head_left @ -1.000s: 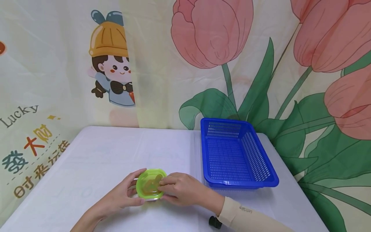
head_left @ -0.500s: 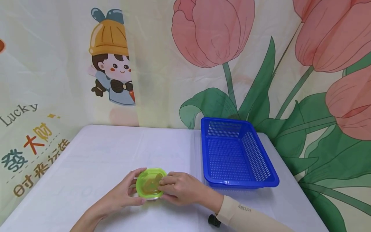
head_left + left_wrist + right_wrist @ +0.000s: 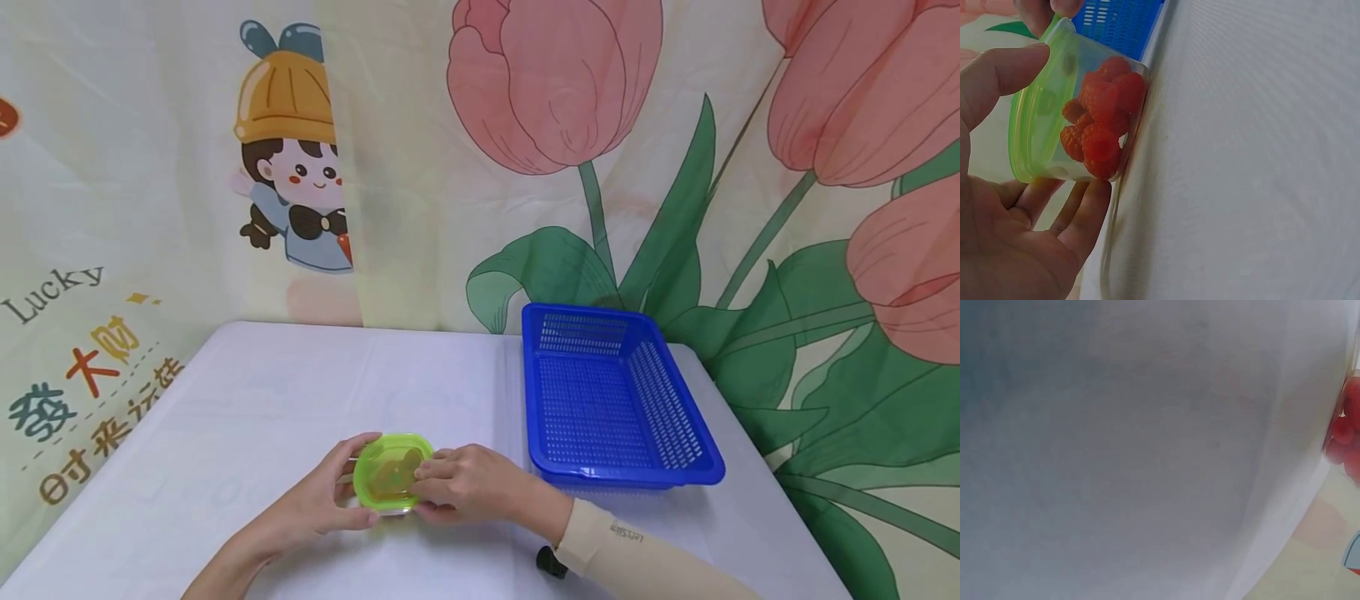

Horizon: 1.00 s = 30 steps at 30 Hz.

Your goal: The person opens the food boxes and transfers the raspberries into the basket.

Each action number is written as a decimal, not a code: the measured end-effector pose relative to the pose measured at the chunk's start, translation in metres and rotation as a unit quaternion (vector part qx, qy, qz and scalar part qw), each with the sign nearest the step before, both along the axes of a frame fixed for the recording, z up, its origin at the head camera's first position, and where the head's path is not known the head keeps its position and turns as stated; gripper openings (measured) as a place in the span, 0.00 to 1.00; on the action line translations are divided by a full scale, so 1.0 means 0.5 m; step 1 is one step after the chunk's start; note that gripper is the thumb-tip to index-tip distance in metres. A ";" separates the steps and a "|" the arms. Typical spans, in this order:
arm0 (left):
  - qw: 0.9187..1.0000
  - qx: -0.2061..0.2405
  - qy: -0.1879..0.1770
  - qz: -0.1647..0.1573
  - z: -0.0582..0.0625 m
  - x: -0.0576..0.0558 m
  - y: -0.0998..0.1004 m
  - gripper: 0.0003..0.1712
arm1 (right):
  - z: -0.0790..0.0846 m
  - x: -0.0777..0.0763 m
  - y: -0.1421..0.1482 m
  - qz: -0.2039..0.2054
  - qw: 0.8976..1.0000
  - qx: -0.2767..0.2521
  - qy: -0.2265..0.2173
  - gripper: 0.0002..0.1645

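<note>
A small clear food container (image 3: 1129, 59) sits on the white table with raspberries (image 3: 1100, 119) inside. Its see-through green lid (image 3: 386, 475) lies over the top in the head view. My left hand (image 3: 318, 496) holds the container from the left, with thumb and fingers on opposite sides. From the right, my right hand (image 3: 472, 487) pinches the edge of the lid, its fingertips at the rim. In the left wrist view those right fingertips (image 3: 1066, 6) show at the lid's far corner. The right wrist view catches only the container's raspberries (image 3: 1347, 434) at its edge.
An empty blue plastic basket (image 3: 596, 408) stands at the back right of the white table (image 3: 315, 383). Close to the right sleeve (image 3: 622, 542) lies a small black object (image 3: 551, 562). A printed curtain (image 3: 405, 208) hangs behind the table.
The head view has shifted slightly. Both hands stay in the same place on the container and its lid.
</note>
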State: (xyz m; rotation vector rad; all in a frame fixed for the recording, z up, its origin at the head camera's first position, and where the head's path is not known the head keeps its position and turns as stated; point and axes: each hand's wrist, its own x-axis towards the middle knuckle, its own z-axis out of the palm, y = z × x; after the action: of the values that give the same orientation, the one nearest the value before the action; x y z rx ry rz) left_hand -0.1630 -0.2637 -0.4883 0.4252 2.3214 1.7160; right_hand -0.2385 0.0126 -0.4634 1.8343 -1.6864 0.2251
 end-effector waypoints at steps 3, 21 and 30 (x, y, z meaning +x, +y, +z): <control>1.000 -0.005 -0.002 0.002 0.004 -0.001 0.001 0.60 | 0.004 0.000 -0.003 -0.001 1.000 0.001 0.017 0.06; 1.000 -0.012 -0.012 0.014 0.002 0.000 0.008 0.62 | -0.008 0.000 -0.009 0.000 0.998 -0.021 0.055 0.06; 1.000 -0.010 -0.014 0.010 0.004 0.000 0.006 0.62 | -0.008 0.001 -0.009 -0.006 0.999 -0.026 0.047 0.07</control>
State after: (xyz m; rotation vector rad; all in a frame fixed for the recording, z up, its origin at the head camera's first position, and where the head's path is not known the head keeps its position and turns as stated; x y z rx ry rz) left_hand -0.1632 -0.2605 -0.4862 0.3730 2.3284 1.6961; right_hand -0.2381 0.0080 -0.4672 1.7688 -1.6125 0.1722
